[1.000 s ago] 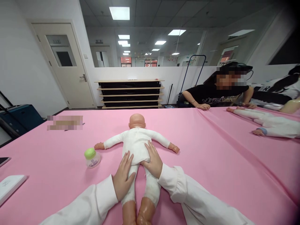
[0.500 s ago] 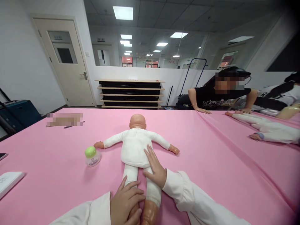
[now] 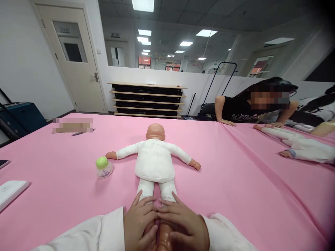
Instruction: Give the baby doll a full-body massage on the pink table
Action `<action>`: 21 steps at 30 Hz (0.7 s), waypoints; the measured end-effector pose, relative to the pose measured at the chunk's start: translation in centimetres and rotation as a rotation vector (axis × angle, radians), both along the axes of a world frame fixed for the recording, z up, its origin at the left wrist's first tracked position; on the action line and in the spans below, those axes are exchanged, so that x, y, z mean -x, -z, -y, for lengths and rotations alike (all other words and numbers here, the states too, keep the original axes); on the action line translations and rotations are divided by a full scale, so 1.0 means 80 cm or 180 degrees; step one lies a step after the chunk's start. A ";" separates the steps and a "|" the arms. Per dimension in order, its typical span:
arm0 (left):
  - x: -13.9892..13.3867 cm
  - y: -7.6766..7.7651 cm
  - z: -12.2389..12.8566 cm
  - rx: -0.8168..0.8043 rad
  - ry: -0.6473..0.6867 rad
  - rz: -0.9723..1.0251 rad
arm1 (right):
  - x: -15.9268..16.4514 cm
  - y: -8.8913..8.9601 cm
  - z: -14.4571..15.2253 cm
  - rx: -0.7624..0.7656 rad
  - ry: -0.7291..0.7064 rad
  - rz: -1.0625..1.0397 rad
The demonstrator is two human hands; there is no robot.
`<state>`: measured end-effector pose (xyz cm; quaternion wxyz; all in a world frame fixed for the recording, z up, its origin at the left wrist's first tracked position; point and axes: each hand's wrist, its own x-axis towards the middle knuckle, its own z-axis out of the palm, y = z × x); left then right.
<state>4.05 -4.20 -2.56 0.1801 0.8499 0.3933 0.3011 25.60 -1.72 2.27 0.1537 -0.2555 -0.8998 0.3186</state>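
Note:
A baby doll [image 3: 155, 162] with a white cloth body lies stretched out on the pink table cover, arms spread and no face showing. My left hand [image 3: 141, 223] rests over its lower left leg, fingers spread and thumb apart. Over the lower right leg lies my right hand [image 3: 183, 225], its fingers stretched across toward the left hand. The fingertips of both hands come close together between the legs. My hands partly hide the doll's brown lower legs. Beside the doll's left arm stands a small clear jar [image 3: 104, 169] with a green lid.
A white box [image 3: 13, 193] and a dark phone-like edge [image 3: 4, 163] lie at the left. A pen [image 3: 80, 133] is near a blurred item. At the right, another person [image 3: 251, 104] leans on the table by a second doll [image 3: 300, 143].
My right hand has slid from the doll's hip and thigh down to its lower right leg. My left hand stays on the left leg. The view has shifted slightly.

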 end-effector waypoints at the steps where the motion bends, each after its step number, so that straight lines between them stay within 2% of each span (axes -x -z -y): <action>1: 0.000 -0.002 0.000 0.0028 -0.0004 0.0022 | 0.001 -0.008 -0.007 0.0141 -0.0118 -0.0060; 3: 0.000 -0.005 0.002 0.0071 -0.0005 0.0078 | 0.005 -0.015 -0.028 0.0321 -0.0217 -0.0290; 5: -0.001 -0.008 0.003 0.0092 -0.0030 0.0152 | 0.011 -0.011 -0.056 0.0082 -0.0077 -0.0578; 7: -0.002 -0.011 0.003 0.0113 -0.0047 0.0176 | 0.019 0.002 -0.085 -0.0327 0.0087 -0.0647; 11: 0.001 -0.018 0.000 0.0151 -0.0017 -0.0056 | 0.027 0.032 -0.123 -0.0747 0.0066 -0.0524; 15: 0.004 -0.021 -0.003 0.0116 0.0019 -0.0261 | 0.023 0.050 -0.124 -0.1203 -0.0021 -0.0497; 18: 0.003 -0.017 -0.003 0.0050 0.0007 -0.0220 | 0.020 0.058 -0.108 -0.1443 0.0099 -0.0533; 21: 0.001 -0.012 -0.002 0.0002 -0.0064 -0.0079 | 0.020 0.059 -0.084 -0.1467 0.0179 -0.0641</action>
